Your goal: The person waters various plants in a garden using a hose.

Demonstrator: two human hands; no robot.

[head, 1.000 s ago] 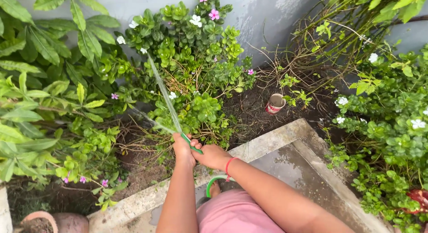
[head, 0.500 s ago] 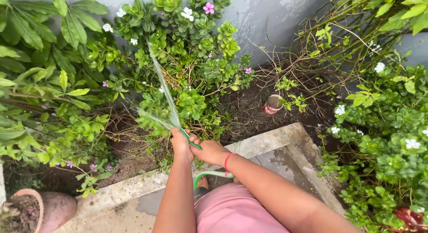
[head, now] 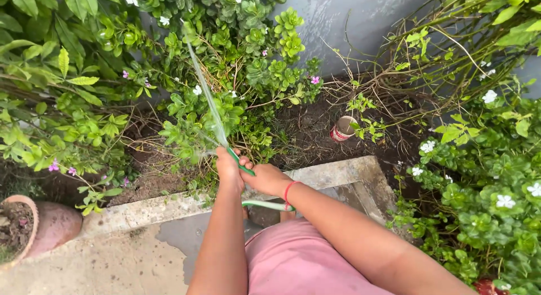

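Both my hands grip the end of a green garden hose [head: 265, 205]. My left hand [head: 228, 170] closes over the nozzle end, thumb at the opening. Just behind it, my right hand [head: 267, 181] holds the hose; a red band circles that wrist. A thin jet of water [head: 205, 95] shoots up and away into the green flowering shrubs [head: 225, 58]. The hose loops back under my right forearm, above my pink clothing [head: 304, 261].
A concrete curb [head: 152, 207] borders the dark soil bed. A clay pot [head: 34, 224] stands at the lower left. A small red-and-white cup [head: 342, 128] lies on the soil. Bushes with white flowers [head: 490, 176] fill the right. A grey wall [head: 349, 18] runs behind.
The view has shifted right and down: plants and clay pot moved up and right in frame. My hands keep the same grip and the jet still sprays the shrubs.
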